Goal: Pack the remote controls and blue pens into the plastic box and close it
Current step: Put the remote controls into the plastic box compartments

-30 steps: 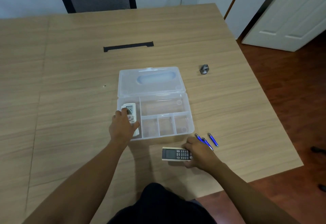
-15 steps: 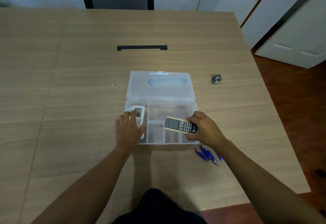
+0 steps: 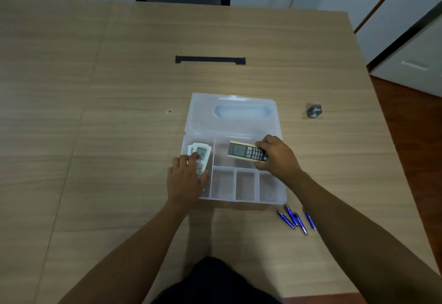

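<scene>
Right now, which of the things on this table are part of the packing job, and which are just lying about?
Part of the job:
- plastic box, lid open
- white remote, under the left hand
- dark remote, gripped by the right hand
- blue pens, on the table beside the box

Just lying about:
- small metal object
- black slot in the table

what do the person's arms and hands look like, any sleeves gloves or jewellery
Both arms are bare from the bottom edge of the picture up to the wrists, with no sleeves in view. The left hand and the right hand are bare too: no gloves, and no watch, bracelet or ring shows. Dark clothing shows at the bottom centre, between the arms.
</scene>
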